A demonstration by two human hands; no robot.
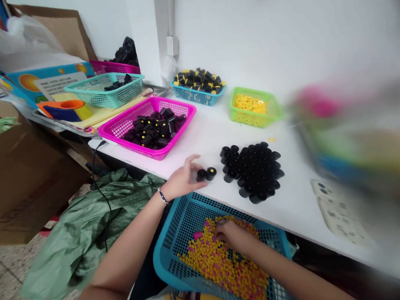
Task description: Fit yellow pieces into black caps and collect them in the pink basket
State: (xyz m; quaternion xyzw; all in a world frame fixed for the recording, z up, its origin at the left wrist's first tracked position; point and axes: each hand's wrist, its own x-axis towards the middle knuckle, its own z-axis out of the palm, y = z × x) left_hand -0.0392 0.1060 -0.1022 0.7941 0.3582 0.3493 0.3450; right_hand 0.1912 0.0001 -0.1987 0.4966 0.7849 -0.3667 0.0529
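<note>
My left hand [183, 177] is at the table's front edge, thumb and a finger curled round a small black cylindrical cap [201, 175]. Right beside that cap stands another black cap with a yellow centre [211, 172]. My right hand [229, 234] reaches down into a blue basket [167, 243] on my lap, its fingertips bunched among small yellow and pink pieces [211, 259]; whatever they grip is hidden. A larger pink piece [198, 235] lies near those fingers. To the right of my left hand, a cluster of black caps [256, 169] stands packed on the white table.
A magenta basket [117, 136] of black caps, a blue basket [196, 96] of black-and-yellow pieces and a green basket [252, 119] of yellow pieces stand behind. A phone case [337, 211] lies at right, near a blurred colourful shape. Green plastic sheeting [72, 241] lies left.
</note>
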